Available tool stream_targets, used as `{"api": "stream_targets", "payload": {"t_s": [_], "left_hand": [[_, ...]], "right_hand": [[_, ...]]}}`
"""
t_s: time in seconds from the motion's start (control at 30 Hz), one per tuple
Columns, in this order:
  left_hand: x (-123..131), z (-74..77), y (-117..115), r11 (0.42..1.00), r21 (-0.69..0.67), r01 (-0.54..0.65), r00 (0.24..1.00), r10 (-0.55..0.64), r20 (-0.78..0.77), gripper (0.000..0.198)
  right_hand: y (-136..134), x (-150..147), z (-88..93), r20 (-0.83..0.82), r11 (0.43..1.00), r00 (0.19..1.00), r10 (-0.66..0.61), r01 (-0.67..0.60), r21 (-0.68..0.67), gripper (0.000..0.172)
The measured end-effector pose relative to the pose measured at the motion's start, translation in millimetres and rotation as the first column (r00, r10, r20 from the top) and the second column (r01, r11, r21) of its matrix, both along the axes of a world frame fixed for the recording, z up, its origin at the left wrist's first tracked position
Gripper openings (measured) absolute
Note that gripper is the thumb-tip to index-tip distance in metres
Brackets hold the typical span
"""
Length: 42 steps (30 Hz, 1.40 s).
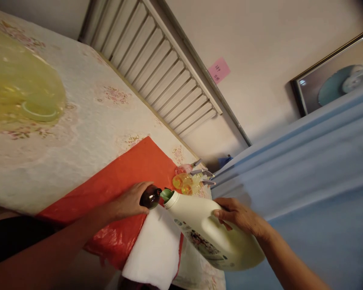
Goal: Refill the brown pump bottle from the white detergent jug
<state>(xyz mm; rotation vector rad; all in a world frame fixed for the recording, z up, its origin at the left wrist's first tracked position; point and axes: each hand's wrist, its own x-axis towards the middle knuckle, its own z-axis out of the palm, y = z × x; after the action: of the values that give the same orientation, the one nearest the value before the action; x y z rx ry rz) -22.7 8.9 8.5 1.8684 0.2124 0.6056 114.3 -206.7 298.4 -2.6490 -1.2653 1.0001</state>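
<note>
Cream-coloured plastic: a jug (205,229) slants just under the right hand (237,215), whose fingers curl round its handle, the soundest hold on a body likely heavy and slippery. Its mouth meets or nearly meets a brown bottle (149,197), hard to tell, pinched between thumb and fingers of the left hand (131,205). Yellowish bottles (182,181) stand beyond.

A home: floral cover (90,149), blue cloth (317,169)
</note>
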Motion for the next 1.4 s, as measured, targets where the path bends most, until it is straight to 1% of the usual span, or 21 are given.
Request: {"api": "stream_targets", "payload": {"t_s": [0.17, 0.37, 0.5, 0.63, 0.73, 1.0, 1.17, 1.3, 1.4], "left_hand": [[0.6, -0.6, 0.2, 1.0, -0.017, -0.017, 0.999, 0.016, -0.031, 0.08], [-1.5, 3.0, 0.4, 1.0, -0.024, 0.003, 0.999, -0.004, -0.046, 0.077], [-1.3, 1.8, -0.1, 1.0, -0.018, -0.002, 0.999, 0.001, -0.035, 0.075], [-0.4, -0.4, -0.4, 1.0, 0.0, -0.022, 0.999, 0.022, -0.039, 0.078], [0.0, -1.1, -0.2, 1.0, 0.007, -0.015, 0.999, 0.015, -0.031, 0.077], [-2.2, 2.0, -0.1, 1.0, -0.001, -0.007, 0.999, 0.007, -0.047, 0.079], [-1.8, -0.7, 0.2, 1.0, -0.005, 0.013, 1.0, -0.013, 0.002, 0.072], [-1.1, -2.9, 0.5, 1.0, -0.019, 0.007, 1.0, -0.007, -0.001, 0.075], [-1.4, -2.7, 0.7, 1.0, -0.016, 0.01, 1.0, -0.01, -0.002, 0.073]], "right_hand": [[-0.9, 2.1, -1.4, -0.009, 1.0, 1.0, -0.003, 0.003, 0.001, 0.037], [0.2, 0.7, -0.9, 0.004, 1.0, 1.0, -0.01, 0.01, -0.009, 0.038], [1.5, -2.1, -0.2, 0.001, 1.0, 1.0, -0.017, 0.017, -0.004, 0.038], [1.2, -3.4, 0.3, 0.017, 1.0, 1.0, -0.019, 0.019, -0.016, 0.037], [1.1, -3.6, 0.4, 0.018, 1.0, 1.0, -0.019, 0.02, -0.018, 0.037], [3.1, -7.1, 2.0, 0.014, 1.0, 1.0, -0.021, 0.021, -0.013, 0.039], [3.5, -6.9, 1.2, 0.011, 1.0, 1.0, -0.024, 0.025, -0.016, 0.038], [3.5, -6.2, 1.4, 0.002, 1.0, 1.0, -0.011, 0.011, -0.013, 0.037], [4.0, -6.9, 2.0, 0.002, 1.0, 1.0, -0.01, 0.01, -0.012, 0.036]]}}
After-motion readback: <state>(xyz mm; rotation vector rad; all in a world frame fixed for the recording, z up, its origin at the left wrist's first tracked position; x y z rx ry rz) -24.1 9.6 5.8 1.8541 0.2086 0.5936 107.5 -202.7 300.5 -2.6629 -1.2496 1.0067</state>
